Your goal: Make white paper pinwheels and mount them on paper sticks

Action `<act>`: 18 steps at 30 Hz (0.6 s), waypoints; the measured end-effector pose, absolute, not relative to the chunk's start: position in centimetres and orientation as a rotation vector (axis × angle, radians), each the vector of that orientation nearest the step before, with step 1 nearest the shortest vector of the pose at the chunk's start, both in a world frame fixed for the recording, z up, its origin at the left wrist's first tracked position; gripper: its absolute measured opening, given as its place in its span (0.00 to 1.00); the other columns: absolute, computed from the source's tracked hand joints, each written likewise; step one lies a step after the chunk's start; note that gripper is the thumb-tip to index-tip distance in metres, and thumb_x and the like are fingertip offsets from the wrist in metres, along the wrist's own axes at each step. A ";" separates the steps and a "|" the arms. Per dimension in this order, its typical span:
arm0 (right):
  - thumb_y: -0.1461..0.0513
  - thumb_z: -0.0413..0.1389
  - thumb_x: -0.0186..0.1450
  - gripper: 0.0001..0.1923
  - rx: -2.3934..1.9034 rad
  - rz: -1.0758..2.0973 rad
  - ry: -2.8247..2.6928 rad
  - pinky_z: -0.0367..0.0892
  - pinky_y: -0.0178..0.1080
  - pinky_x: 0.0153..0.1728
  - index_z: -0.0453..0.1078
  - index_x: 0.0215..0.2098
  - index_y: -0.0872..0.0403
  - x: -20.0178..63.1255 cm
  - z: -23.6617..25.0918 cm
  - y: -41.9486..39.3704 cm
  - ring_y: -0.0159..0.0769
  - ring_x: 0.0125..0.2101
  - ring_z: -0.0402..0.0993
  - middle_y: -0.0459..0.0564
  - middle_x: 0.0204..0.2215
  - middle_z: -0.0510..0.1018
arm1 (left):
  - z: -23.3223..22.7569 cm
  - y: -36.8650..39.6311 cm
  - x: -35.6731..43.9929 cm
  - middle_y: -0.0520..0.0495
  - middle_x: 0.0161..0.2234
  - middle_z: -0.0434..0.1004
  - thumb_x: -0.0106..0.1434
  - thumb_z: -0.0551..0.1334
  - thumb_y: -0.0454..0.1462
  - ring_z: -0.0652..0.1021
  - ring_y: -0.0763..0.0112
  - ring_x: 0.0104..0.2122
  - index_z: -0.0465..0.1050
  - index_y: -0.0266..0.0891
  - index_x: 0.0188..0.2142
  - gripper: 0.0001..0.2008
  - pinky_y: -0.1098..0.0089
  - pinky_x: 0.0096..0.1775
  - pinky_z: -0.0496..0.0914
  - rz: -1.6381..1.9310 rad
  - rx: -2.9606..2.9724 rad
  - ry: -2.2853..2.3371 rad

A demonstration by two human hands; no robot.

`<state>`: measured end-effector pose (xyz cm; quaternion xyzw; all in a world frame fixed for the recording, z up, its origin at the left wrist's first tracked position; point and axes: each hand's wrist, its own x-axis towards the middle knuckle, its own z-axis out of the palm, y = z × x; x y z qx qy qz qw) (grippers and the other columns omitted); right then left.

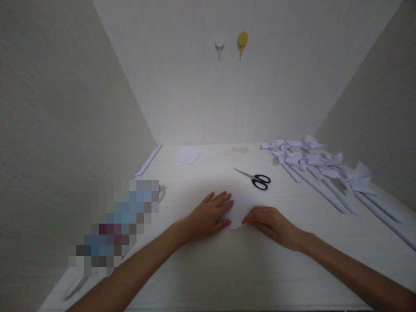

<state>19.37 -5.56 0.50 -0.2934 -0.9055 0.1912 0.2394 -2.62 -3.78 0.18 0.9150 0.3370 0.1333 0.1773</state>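
A small white sheet of paper lies flat on the pale table in front of me. My left hand presses flat on its left side, fingers spread. My right hand rests on its right lower edge, fingertips pinching or pressing the paper down. Black-handled scissors lie just behind the paper, blades pointing left, untouched.
Several white paper pinwheels on rolled paper sticks lie at the right. A white paper square and a rolled stick sit at the back left. Two wall hooks hang above. A blurred patch covers the left.
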 end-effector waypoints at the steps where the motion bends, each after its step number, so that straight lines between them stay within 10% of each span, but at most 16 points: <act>1: 0.61 0.43 0.62 0.12 -0.875 0.562 -2.415 0.65 0.33 0.33 0.68 0.33 0.53 19.3 0.6 -5.5 0.32 0.30 0.70 0.49 0.28 0.75 | 0.3 -4.0 -2.6 0.43 0.56 0.49 0.57 0.51 0.42 0.50 0.65 0.56 0.51 0.43 0.53 0.24 0.59 0.53 0.43 0.370 2.614 0.946; 18: 0.63 0.59 0.45 0.08 -1.352 1.096 -1.868 0.60 0.30 0.18 0.65 0.23 0.55 16.9 -0.3 -1.0 0.29 0.19 0.66 0.43 0.17 0.70 | 1.2 -4.6 -3.3 0.46 0.55 0.54 0.59 0.48 0.33 0.53 0.68 0.55 0.55 0.41 0.51 0.20 0.62 0.54 0.47 0.260 2.641 0.861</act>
